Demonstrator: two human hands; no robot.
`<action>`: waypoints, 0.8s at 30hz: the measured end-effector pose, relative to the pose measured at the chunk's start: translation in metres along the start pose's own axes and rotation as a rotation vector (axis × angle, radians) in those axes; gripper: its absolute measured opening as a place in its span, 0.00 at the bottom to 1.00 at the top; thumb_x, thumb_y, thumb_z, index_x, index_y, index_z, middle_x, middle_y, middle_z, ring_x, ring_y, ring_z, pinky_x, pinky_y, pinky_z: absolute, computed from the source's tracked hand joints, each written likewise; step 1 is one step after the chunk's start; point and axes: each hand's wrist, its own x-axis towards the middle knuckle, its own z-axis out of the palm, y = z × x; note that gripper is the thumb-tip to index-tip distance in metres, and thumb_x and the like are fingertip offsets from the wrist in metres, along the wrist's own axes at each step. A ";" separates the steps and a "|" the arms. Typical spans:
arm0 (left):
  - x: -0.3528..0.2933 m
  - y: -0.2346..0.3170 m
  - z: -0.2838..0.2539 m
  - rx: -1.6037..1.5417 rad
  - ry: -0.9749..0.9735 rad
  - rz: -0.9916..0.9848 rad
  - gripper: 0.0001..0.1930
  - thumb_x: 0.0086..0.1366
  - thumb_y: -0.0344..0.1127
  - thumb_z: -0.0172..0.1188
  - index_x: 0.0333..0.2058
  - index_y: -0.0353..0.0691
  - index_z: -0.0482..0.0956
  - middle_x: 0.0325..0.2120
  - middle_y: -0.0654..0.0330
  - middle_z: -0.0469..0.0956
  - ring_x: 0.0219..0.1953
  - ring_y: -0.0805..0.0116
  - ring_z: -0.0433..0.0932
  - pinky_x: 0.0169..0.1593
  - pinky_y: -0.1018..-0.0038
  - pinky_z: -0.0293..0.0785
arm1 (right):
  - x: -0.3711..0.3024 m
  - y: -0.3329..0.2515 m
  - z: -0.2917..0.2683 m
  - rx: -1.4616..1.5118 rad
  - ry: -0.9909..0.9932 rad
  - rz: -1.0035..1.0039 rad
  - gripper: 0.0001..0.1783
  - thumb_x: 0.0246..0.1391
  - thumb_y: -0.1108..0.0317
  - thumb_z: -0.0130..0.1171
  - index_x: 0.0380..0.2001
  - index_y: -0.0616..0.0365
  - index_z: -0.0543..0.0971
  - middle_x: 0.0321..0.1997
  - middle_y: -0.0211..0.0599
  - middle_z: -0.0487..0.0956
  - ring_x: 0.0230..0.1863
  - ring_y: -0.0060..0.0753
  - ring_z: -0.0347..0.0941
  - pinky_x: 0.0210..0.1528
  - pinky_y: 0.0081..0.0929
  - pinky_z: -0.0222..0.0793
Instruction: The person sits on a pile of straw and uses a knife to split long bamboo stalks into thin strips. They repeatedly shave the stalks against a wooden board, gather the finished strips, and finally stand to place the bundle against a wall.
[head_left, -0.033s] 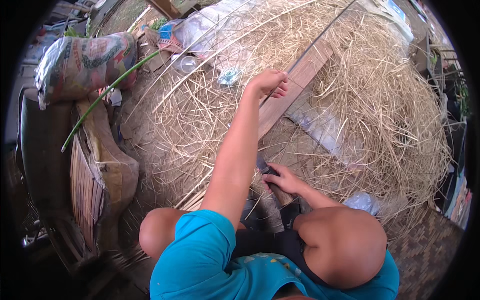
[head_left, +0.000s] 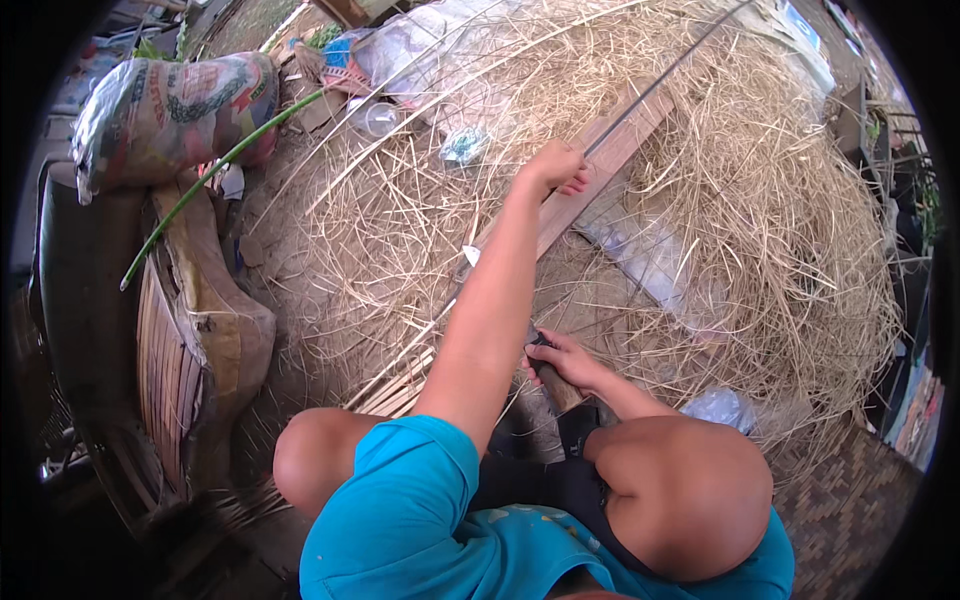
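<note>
Fingers of my left hand (head_left: pixel 553 168) are curled closed on a long dark strip (head_left: pixel 645 98), no visible gap in the grip. Strip looks very thin, dark grey to near black, even in width along the part I can see. Runs almost straight, only slightly bowed, and some of that may be lens bend. Surface reads plain; too fine to make out grain or edge shape. From my left fist it goes up and right over a brown wooden plank (head_left: pixel 630 137), then above the straw, out past the top edge of view. Below the fist my forearm covers most of its line, so can't tell where the lower end sits.

Right hand (head_left: pixel 560 362) is low, between my knees, fingers wrapped shut around a knife-like tool (head_left: pixel 565 393). Handle is brown wood, butt end showing under the palm; dark part at the front. Most of its front end is hidden behind my left forearm, so can't confirm the blade shape or whether it touches the strip.

Plank lies at a slant on the ground, pale dry straw (head_left: pixel 790 210) heaped right of it, looser strands left. Green stalk (head_left: pixel 215 170) well off left, just in front of a printed sack (head_left: pixel 180 115).
</note>
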 end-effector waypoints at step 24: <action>0.067 -0.029 0.074 0.496 0.587 0.346 0.16 0.69 0.40 0.52 0.39 0.36 0.85 0.39 0.42 0.83 0.45 0.42 0.82 0.50 0.53 0.77 | 0.009 -0.062 0.016 -0.678 0.091 -0.042 0.10 0.62 0.69 0.53 0.39 0.65 0.78 0.26 0.32 0.79 0.23 0.21 0.73 0.25 0.26 0.72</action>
